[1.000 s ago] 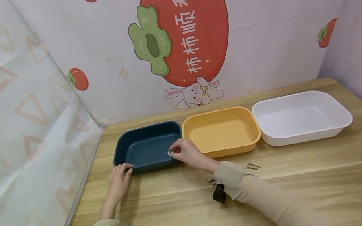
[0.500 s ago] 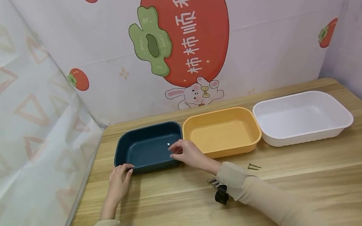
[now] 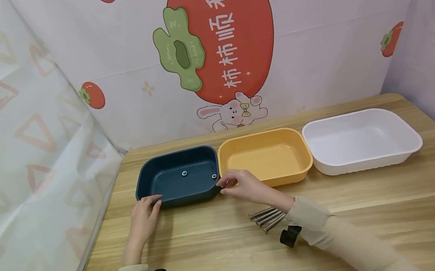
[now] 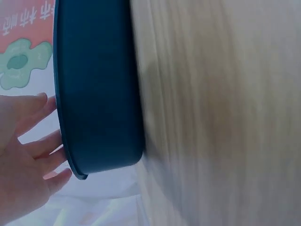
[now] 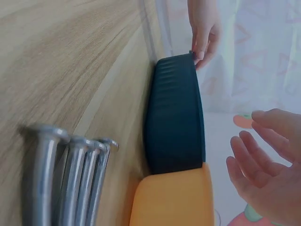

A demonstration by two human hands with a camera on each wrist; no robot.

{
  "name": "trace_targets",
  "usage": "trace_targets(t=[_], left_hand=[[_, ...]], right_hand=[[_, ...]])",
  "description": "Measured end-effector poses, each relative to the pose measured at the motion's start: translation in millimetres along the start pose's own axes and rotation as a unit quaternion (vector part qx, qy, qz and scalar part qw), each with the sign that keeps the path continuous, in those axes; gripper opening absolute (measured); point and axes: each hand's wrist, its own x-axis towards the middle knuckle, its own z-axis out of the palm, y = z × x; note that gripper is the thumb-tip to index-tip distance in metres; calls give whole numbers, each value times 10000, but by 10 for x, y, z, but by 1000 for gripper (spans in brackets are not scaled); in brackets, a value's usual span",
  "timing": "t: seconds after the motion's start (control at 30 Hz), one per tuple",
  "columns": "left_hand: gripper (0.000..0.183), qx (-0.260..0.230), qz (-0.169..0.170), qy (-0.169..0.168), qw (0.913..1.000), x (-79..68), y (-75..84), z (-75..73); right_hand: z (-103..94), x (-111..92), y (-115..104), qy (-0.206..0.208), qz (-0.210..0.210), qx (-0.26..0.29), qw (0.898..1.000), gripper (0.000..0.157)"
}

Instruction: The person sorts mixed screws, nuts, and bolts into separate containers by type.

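Note:
My left hand [image 3: 144, 215] lies at the near left rim of a dark blue tray [image 3: 174, 188], its fingers nearly straight over the edge. In the left wrist view, the fingertips of my left hand [image 4: 33, 150] go behind the rim. Two small metal nuts, one nut [image 3: 184, 173] mid-floor and another nut [image 3: 214, 176] by the right wall, sit inside that tray. Nothing is between the fingers of my right hand [image 3: 245, 186], which hovers at the tray's right front corner; in the right wrist view its fingers are parted and loosely bent.
A yellow tray [image 3: 268, 182] and a white tray [image 3: 371, 163] continue the row to the right. Several long steel bolts [image 3: 266, 217] with round heads lie on the wooden table [image 3: 204, 262], partly under my right forearm. A printed cloth [image 3: 132, 116] hangs behind the table.
My right hand has let a nut drop into the blue tray and drawn back to the right. More of the bolts shows; two thin screws are now hidden behind the forearm. My left hand stays put.

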Motion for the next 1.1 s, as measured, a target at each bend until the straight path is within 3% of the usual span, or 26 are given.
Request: trace_targets(t=[0.13,0.37,0.77,1.1], left_hand=[[20,4,126,92,9999,30,114,21],[21,-492,182,-81,9986,77,335,73],[16,-834,1047,81,9910,212,707,285],[17,-963,1311,-169,9865,310,964,459]], right_hand=[[-99,-104,6,-89,-12,1,10000,17],[-245,-276,62,-321,-122,-100,9994,17],[-428,-546,161,-593,-107,-414,9973,18],[-538,-711,218,-639,-144,-597,9961,15]])
